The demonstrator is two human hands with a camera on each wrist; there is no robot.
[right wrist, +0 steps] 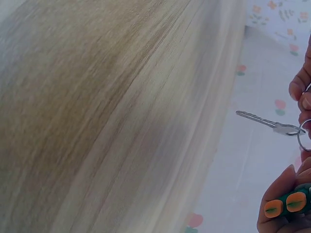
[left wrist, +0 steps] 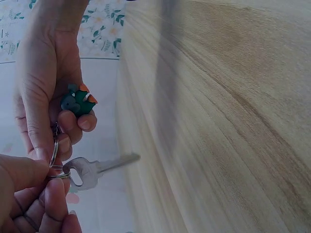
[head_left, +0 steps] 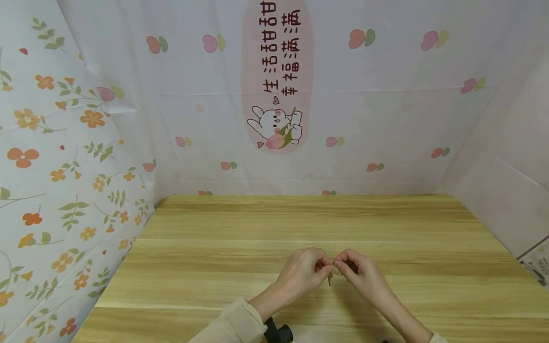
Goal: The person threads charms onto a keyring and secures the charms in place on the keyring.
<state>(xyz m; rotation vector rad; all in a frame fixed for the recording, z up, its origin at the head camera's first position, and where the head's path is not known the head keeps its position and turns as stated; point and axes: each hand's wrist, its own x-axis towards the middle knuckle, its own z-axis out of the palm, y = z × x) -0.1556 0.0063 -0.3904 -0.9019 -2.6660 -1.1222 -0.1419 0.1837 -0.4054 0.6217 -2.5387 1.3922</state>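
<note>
Over the front part of the table, my left hand [head_left: 302, 270] and right hand [head_left: 364, 274] meet at the fingertips. Between them is a metal key ring [left wrist: 59, 172] carrying a silver key [left wrist: 87, 172]. My left thumb and forefinger pinch the ring close to the key's head, and the key's blade sticks out free. My right hand pinches the ring's other side, where a short chain joins it. In its curled lower fingers sits a small green figure [left wrist: 77, 101] with orange parts, partly hidden by the palm.
The wood-grain table [head_left: 240, 219] spreads below and beyond both hands. A printed white sheet [head_left: 188, 95] hangs behind it, and a flower-patterned sheet [head_left: 64, 200] borders the left side. A black device [head_left: 279, 332] sits at my left wrist.
</note>
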